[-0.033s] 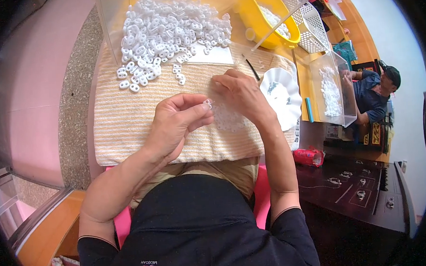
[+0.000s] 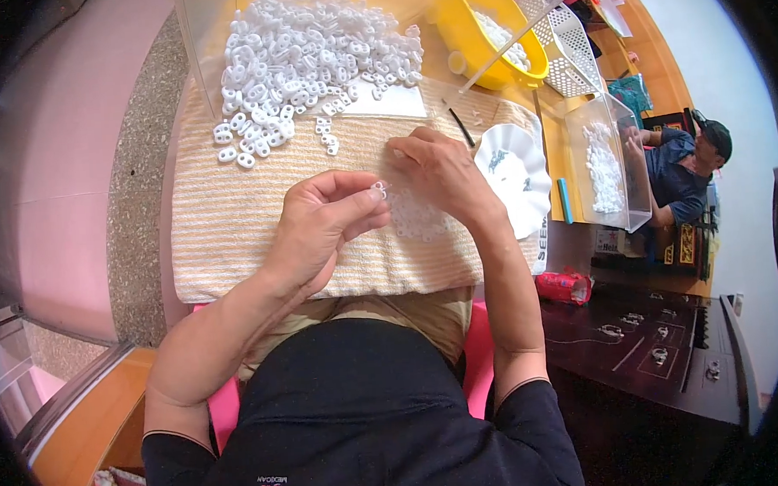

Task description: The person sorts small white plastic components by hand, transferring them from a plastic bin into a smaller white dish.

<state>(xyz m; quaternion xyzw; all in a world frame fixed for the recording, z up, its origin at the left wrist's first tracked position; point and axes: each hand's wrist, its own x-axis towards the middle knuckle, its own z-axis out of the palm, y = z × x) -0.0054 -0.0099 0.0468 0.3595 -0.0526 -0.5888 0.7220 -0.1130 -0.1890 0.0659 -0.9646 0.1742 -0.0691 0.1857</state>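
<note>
On the lap lies a striped towel [image 2: 230, 234], and above it both hands work close together. Left hand [image 2: 322, 224] pinches a small white piece [image 2: 379, 189] between thumb and fingertips. Right hand [image 2: 438, 174] rests palm down just beside it, fingers curled over some clear pieces [image 2: 418, 217] on the towel; I cannot tell if it grips one. To the right stands a white plate [image 2: 527, 196]. Further away a heap of white parts [image 2: 309, 58] spreads, then a yellow bowl [image 2: 471, 36].
</note>
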